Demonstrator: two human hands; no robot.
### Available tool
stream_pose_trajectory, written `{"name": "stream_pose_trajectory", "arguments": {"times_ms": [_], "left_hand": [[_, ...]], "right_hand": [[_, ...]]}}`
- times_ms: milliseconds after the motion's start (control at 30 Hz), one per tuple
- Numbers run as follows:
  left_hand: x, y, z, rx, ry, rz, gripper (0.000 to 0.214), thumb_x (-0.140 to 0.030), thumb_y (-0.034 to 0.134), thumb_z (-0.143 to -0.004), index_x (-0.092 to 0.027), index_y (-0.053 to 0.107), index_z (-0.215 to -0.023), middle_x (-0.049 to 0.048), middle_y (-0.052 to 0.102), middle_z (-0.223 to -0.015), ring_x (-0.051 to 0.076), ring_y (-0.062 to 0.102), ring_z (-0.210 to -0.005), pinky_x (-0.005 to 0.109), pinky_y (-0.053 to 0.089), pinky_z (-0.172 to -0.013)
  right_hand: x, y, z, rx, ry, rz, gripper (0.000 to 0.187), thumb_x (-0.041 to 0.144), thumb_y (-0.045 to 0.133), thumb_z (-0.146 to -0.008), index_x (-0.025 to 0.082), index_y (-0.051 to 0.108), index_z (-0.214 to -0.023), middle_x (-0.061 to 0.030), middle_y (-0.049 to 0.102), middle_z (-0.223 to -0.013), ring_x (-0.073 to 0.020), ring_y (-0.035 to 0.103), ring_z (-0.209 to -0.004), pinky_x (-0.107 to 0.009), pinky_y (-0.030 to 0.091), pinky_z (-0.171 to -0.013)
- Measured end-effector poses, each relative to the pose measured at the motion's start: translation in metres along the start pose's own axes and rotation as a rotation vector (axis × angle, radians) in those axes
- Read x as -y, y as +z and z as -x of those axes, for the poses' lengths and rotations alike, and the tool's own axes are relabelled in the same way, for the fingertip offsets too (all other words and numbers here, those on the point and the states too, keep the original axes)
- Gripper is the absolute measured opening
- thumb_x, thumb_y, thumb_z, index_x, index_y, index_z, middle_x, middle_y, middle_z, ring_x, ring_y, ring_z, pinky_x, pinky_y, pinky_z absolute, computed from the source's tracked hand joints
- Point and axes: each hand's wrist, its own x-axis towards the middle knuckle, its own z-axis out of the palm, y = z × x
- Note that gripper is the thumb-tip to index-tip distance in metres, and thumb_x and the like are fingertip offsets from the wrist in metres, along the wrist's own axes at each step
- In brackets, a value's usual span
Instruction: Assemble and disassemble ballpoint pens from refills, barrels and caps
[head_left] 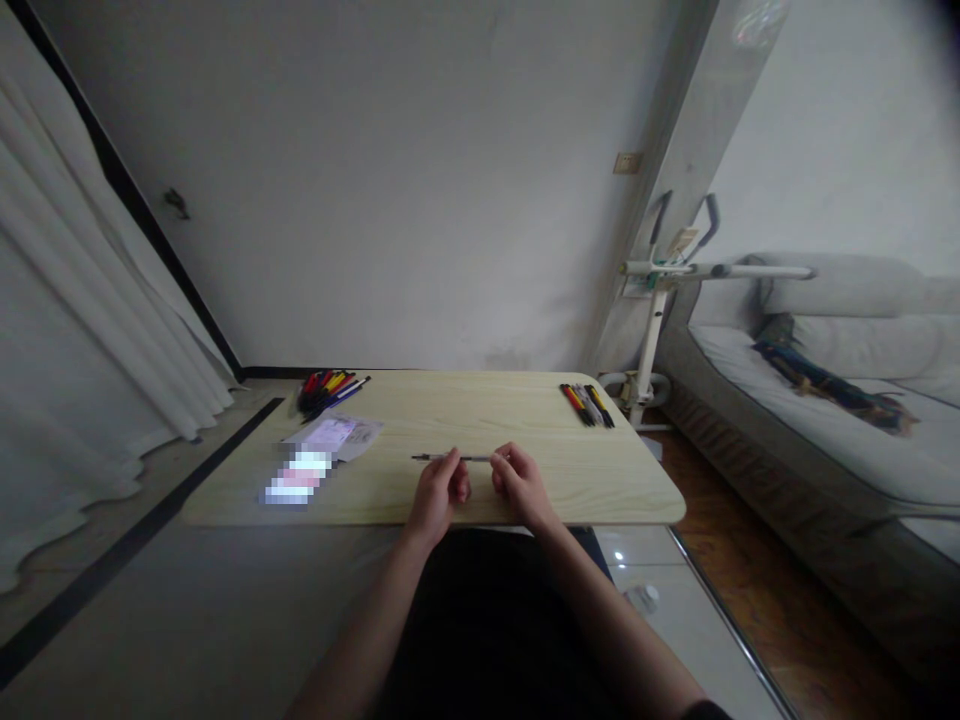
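A slim pen (476, 459) lies level across my fingers, its dark, thin end sticking out to the left. My left hand (439, 490) is closed on it near that end, thumb on top. At the other end my right hand (523, 487) pinches it between thumb and fingers. Both hands are over the front middle of the pale wooden table (405, 410). Whether the pen touches the tabletop I cannot tell.
A heap of coloured pens (322, 390) lies at the table's back left, beside papers (360, 437) and a bright pixelated patch. Several pens (586, 405) lie in a row at the back right. Beyond stand exercise equipment (651, 340) and a sofa (840, 400).
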Motion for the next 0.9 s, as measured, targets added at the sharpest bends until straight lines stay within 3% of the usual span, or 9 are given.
{"name": "stream_pose_trajectory", "arguments": {"times_ms": [267,900], "left_hand": [[-0.0010,0.0009,0.0004,-0.005,0.000,0.004,0.031,-0.041,0.058,-0.071,-0.014,0.050,-0.059,-0.0040,0.043,-0.041,0.006,0.037,-0.037,0.021,0.026,-0.040],[-0.0022,0.0013,0.0012,0.017,0.001,-0.014,0.032,-0.043,0.057,-0.072,-0.014,0.050,-0.059,-0.0041,0.043,-0.040,0.006,0.037,-0.037,0.022,0.025,-0.041]], "right_hand": [[0.0021,0.0003,-0.0006,-0.021,-0.012,0.109,0.040,0.044,0.040,-0.084,0.018,0.041,-0.053,0.0049,0.040,-0.043,-0.0075,0.037,-0.041,-0.021,0.031,-0.044],[-0.0007,-0.0004,-0.0001,-0.027,-0.013,0.042,0.032,0.044,0.048,-0.079,0.019,0.043,-0.061,0.0058,0.042,-0.046,-0.0074,0.036,-0.041,-0.020,0.030,-0.042]]}}
